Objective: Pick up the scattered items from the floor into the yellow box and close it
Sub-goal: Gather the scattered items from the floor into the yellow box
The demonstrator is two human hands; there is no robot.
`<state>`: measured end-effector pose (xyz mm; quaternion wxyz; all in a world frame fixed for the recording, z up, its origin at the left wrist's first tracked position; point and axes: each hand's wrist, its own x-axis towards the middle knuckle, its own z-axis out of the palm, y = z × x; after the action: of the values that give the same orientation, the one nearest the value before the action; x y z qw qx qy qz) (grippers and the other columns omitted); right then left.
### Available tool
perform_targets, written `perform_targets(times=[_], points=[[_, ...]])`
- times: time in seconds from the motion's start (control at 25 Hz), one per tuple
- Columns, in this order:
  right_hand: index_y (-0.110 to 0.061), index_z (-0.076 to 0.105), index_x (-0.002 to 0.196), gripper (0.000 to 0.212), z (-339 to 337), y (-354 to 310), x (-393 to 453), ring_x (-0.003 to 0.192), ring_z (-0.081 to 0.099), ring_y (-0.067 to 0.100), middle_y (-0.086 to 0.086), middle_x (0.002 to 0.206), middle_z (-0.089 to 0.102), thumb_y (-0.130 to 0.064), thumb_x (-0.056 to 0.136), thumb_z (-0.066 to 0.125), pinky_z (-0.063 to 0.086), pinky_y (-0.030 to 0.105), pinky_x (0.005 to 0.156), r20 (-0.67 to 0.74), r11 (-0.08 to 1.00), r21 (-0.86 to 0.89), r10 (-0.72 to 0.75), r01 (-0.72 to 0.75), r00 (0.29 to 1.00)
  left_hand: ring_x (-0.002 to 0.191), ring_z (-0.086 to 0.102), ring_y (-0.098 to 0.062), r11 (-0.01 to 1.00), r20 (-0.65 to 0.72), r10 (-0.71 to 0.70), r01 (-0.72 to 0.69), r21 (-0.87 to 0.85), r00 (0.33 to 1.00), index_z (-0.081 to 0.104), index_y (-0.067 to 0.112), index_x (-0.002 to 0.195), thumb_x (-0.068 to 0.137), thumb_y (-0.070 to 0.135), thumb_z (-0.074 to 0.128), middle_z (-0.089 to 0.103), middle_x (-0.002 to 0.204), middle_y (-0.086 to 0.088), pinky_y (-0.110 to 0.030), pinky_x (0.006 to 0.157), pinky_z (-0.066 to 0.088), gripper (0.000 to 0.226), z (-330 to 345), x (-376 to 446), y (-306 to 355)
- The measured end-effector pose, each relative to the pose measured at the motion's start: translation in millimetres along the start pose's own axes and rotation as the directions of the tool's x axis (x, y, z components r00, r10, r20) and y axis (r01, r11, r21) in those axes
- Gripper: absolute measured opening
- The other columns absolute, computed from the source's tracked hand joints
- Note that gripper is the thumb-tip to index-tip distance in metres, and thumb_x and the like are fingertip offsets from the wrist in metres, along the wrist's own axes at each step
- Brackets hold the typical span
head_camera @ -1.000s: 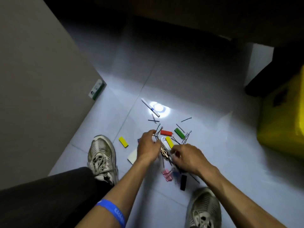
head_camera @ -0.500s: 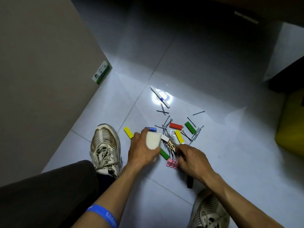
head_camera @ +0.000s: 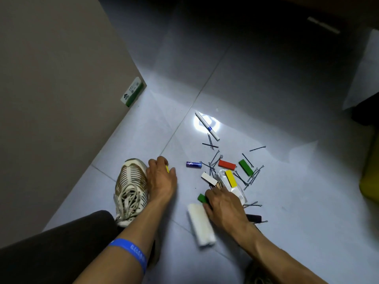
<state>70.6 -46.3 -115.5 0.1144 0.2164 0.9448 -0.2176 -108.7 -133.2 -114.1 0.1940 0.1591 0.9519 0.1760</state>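
Observation:
My left hand (head_camera: 162, 179) is down on the floor beside my shoe, its fingers curled round a small yellow block (head_camera: 167, 168). My right hand (head_camera: 223, 203) rests on the pile, with a green block (head_camera: 201, 198) pinched between finger and thumb. A white roll (head_camera: 201, 226) lies just left of that wrist. Loose on the tiles are a white marker (head_camera: 207, 126), a blue battery (head_camera: 193, 164), a red block (head_camera: 226, 163), another green block (head_camera: 246, 170), a yellow block (head_camera: 230, 178), a white block (head_camera: 209, 178) and several hairpins (head_camera: 252, 177). Only a dim part of the yellow box (head_camera: 369, 181) shows at the right edge.
A tall beige panel (head_camera: 51, 99) fills the left, with a green-and-white packet (head_camera: 132, 94) at its foot. My left shoe (head_camera: 131, 187) touches my left hand. A black item (head_camera: 254, 218) lies behind my right wrist. Dark furniture closes off the top.
My left hand let go of the white roll and moved left to the yellow block by the shoe. The roll now lies near my right hand, which shifted to the green block.

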Motion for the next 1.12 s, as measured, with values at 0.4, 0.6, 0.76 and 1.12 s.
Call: perform_targets(times=[0.4, 0.6, 0.76, 1.12], points=[[-0.023, 0.05, 0.082, 0.021, -15.2, 14.2, 1.1, 0.06, 0.052, 0.014, -0.006, 0.067, 0.059, -0.028, 0.066, 0.064, 0.039, 0.025, 0.055, 0.009, 0.584, 0.74, 0.487, -0.333, 0.873, 0.096, 0.056, -0.025, 0.983, 0.158, 0.118, -0.092, -0.16, 0.98, 0.061, 0.019, 0.091, 0.09, 0.015, 0.048, 0.057, 0.104, -0.004, -0.03, 0.075, 0.039, 0.013, 20.3, -24.2, 33.6], [-0.011, 0.052, 0.09, 0.021, -54.3, 74.5, 15.4, 0.061, 0.058, 0.029, 0.013, 0.071, 0.062, 0.0, 0.073, 0.053, 0.049, 0.03, 0.05, 0.277, -0.052, 0.956, 0.493, -0.289, 0.825, 0.107, 0.046, -0.024, 0.752, 0.431, 0.54, -0.645, 0.139, 0.723, 0.052, 0.023, 0.12, 0.087, 0.02, 0.055, 0.049, 0.118, -0.002, -0.035, 0.074, 0.048, 0.033, 37.4, -30.0, 46.1], [-0.014, 0.047, 0.072, 0.032, -51.5, 99.9, 33.5, 0.057, 0.048, 0.018, -0.001, 0.062, 0.053, -0.038, 0.088, 0.061, 0.037, 0.031, 0.051, -0.029, 0.574, 0.698, 0.62, -0.428, 0.784, 0.067, 0.05, -0.013, 0.793, 0.313, 0.553, -0.603, 0.087, 0.772, 0.046, 0.026, 0.087, 0.092, 0.019, 0.051, 0.058, 0.08, 0.004, -0.02, 0.053, 0.034, 0.01, 34.7, -28.5, 50.4], [-0.016, 0.045, 0.096, 0.022, -35.3, 97.4, 32.8, 0.071, 0.047, 0.018, 0.005, 0.091, 0.054, -0.037, 0.097, 0.052, 0.035, 0.032, 0.059, -0.109, 0.892, 0.179, 0.438, -0.415, 0.893, 0.069, 0.056, -0.023, 0.67, 0.663, 0.195, 0.396, -0.628, 0.723, 0.057, 0.018, 0.079, 0.078, 0.028, 0.066, 0.062, 0.076, -0.008, -0.029, 0.052, 0.041, 0.014, 17.4, -60.7, 46.1]])
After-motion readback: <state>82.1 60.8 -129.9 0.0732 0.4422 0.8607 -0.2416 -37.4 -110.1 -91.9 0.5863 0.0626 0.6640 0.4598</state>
